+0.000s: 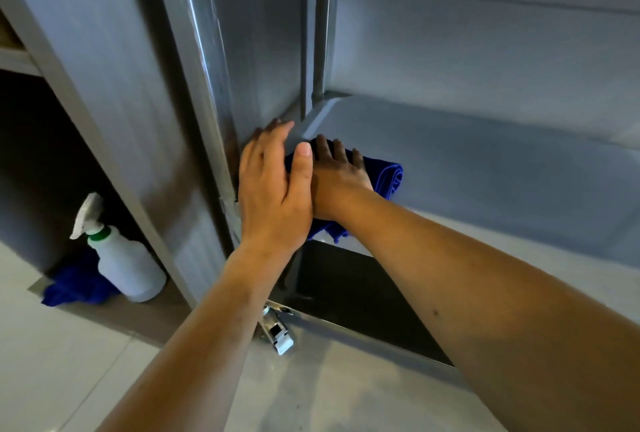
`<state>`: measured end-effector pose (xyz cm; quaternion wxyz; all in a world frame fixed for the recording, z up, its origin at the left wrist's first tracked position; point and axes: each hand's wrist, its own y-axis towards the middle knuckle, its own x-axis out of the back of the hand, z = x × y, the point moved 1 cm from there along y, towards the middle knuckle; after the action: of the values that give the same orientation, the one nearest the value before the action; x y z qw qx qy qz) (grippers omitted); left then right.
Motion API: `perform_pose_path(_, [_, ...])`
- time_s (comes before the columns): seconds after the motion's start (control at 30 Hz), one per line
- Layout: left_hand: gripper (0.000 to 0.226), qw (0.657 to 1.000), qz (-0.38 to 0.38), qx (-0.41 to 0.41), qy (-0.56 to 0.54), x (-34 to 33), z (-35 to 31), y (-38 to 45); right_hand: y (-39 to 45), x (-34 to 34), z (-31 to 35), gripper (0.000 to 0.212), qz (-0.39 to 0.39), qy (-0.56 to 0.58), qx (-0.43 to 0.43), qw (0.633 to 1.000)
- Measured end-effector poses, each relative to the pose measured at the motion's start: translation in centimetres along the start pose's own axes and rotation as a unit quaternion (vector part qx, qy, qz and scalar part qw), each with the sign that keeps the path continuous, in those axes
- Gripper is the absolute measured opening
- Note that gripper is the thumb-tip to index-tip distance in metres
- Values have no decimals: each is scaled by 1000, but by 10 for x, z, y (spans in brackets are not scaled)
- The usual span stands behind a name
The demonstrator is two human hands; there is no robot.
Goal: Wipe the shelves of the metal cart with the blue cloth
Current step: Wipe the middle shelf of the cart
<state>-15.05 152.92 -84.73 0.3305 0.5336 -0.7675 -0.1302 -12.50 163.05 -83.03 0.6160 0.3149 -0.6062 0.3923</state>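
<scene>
Right hand (337, 177) lies flat on the folded blue cloth (391, 179), fingers straight, pressing it down at the shelf's (485, 168) front left corner, next to the cart's side panel (249, 61). Left hand (273, 189) is open too, fingers extended against the side panel and corner post, thumb lying over the back of the right hand. Neither hand grips anything.

Risks from here, my read:
- The cloth is only pressed, not gripped. One end of it hangs over the shelf's front edge below the wrist. A stroke toward the front edge could drag the whole cloth off onto the floor.
- The cloth is a thick roll at its right end. Pressure sits under the palm only, so the roll may ride over the surface and leave streaks.
- The back left corner by the upright (317, 51) has a raised seam. Flat fingers likely skip it and dirt stays there.
- The left hand braces on the panel. If the caster (277, 331) isn't locked, and I can't tell, a hard push could roll the cart.
- The lower shelf (353, 289) is dark and looks untouched, easy to miss.

Spray bottle (121, 258) and a second blue rag (79, 284) sit on the floor to the left, well apart from the cart.
</scene>
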Motion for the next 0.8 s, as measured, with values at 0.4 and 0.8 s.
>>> perform_pose_path(0.4, [71, 981, 135, -26, 138, -19, 12, 27, 90, 9, -44, 78, -32, 9, -11, 999])
perform_pose_path(0.8, [92, 883, 274, -63, 375, -25, 19, 31, 179, 19, -88, 94, -65, 27, -104, 992])
